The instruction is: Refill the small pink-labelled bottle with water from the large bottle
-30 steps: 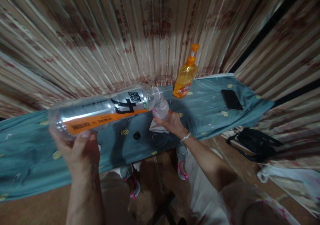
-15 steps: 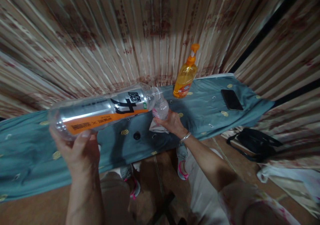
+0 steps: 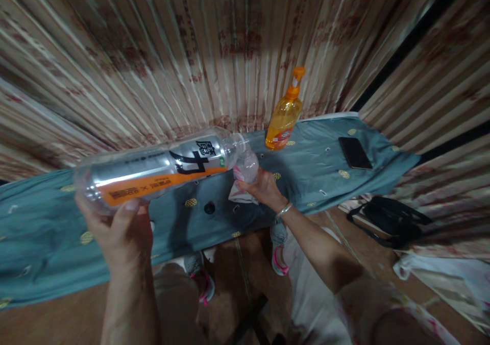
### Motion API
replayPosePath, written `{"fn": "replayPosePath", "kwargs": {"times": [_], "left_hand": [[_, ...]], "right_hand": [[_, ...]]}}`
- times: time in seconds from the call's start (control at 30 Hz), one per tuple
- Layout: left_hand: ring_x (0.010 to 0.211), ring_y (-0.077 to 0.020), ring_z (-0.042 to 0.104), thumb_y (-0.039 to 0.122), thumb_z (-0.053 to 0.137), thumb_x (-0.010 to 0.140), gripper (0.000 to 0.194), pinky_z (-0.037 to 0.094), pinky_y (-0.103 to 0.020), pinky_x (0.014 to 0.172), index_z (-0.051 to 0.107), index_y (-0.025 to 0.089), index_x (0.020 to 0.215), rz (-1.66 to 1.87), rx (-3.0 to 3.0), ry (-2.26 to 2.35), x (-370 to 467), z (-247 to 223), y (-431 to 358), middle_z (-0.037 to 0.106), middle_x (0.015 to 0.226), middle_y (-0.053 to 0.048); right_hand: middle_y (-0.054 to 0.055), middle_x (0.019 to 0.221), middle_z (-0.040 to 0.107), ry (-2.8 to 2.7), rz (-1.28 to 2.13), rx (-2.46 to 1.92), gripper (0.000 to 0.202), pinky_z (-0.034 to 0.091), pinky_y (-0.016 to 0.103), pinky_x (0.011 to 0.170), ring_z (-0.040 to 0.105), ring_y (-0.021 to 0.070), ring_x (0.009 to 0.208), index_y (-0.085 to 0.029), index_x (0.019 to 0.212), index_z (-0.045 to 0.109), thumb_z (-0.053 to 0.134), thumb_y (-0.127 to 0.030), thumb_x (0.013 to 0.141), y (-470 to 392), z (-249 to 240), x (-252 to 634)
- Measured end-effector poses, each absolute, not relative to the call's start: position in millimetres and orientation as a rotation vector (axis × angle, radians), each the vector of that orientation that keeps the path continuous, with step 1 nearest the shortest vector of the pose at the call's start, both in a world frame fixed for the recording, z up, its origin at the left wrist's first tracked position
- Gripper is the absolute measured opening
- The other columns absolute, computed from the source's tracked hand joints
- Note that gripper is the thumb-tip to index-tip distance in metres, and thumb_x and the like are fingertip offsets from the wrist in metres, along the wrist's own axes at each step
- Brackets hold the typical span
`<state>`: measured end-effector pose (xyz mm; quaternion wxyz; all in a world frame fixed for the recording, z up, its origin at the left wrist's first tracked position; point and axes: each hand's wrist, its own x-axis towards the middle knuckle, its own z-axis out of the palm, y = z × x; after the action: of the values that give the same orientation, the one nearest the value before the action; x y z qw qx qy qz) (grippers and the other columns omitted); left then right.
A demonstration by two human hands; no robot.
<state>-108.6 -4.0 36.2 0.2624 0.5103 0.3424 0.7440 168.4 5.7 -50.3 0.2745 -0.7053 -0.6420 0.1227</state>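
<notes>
My left hand grips the bottom end of a large clear bottle with a silver and orange label. The bottle lies nearly level, its neck pointing right and slightly up. My right hand, with a silver bracelet on the wrist, is closed round a small clear bottle with a pinkish label. The two bottles' mouths meet; the exact contact is hard to make out. Under the small bottle is a pale cloth. A dark round cap lies on the teal-covered table.
Behind the small bottle stands an orange pump bottle. A black phone lies on the right part of the table. Pleated curtains rise along the back. A black bag rests at the lower right.
</notes>
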Motion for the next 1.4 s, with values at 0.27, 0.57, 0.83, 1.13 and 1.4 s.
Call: {"fn": "replayPosePath", "kwargs": {"times": [0.27, 0.57, 0.83, 1.13, 1.4], "left_hand": [[0.108, -0.0341, 0.07, 0.05, 0.097, 0.043, 0.072, 0.064, -0.05, 0.073, 0.077, 0.036, 0.111, 2.004, 1.371, 0.974, -107.4, 36.5, -5.1, 0.073, 0.118, -0.004], [0.109, -0.0342, 0.069, 0.051, 0.094, 0.042, 0.065, 0.061, -0.044, 0.069, 0.077, 0.036, 0.103, 2.009, 1.386, 0.997, -101.8, 42.9, -6.1, 0.073, 0.118, -0.003], [0.109, -0.0317, 0.068, 0.047, 0.095, 0.044, 0.062, 0.057, -0.034, 0.065, 0.078, 0.033, 0.102, 2.016, 1.387, 0.951, -103.7, 40.1, -4.4, 0.072, 0.118, -0.003], [0.108, -0.0325, 0.069, 0.042, 0.097, 0.041, 0.053, 0.056, -0.034, 0.063, 0.08, 0.032, 0.09, 1.998, 1.354, 0.937, -103.5, 42.6, -5.7, 0.073, 0.118, -0.005], [0.108, -0.0314, 0.07, 0.045, 0.097, 0.043, 0.066, 0.056, -0.032, 0.063, 0.078, 0.04, 0.106, 2.011, 1.388, 0.918, -104.6, 38.3, -3.4, 0.072, 0.116, -0.002]], "right_hand": [[0.018, 0.106, 0.085, -1.739, 0.354, -1.893, 0.056, 0.062, 0.032, 0.083, 0.083, 0.0319, 0.101, -0.01, 0.123, 0.072, 0.088, -0.048, 0.085, 4.9, -45.2, 168.5], [0.02, 0.109, 0.085, -1.729, 0.38, -1.926, 0.059, 0.061, 0.032, 0.085, 0.083, 0.0335, 0.105, -0.007, 0.125, 0.071, 0.088, -0.047, 0.086, 4.9, -42.8, 167.0], [0.017, 0.109, 0.085, -1.728, 0.366, -1.913, 0.054, 0.061, 0.032, 0.083, 0.083, 0.0314, 0.103, -0.012, 0.124, 0.072, 0.087, -0.047, 0.086, 4.7, -44.8, 167.9], [0.017, 0.109, 0.085, -1.713, 0.382, -1.9, 0.054, 0.061, 0.032, 0.084, 0.083, 0.0313, 0.105, -0.013, 0.125, 0.07, 0.088, -0.046, 0.086, 4.9, -46.6, 168.3], [0.016, 0.108, 0.085, -1.726, 0.369, -1.884, 0.053, 0.062, 0.035, 0.084, 0.083, 0.0321, 0.102, -0.014, 0.123, 0.071, 0.087, -0.048, 0.086, 6.3, -50.0, 169.3]]}}
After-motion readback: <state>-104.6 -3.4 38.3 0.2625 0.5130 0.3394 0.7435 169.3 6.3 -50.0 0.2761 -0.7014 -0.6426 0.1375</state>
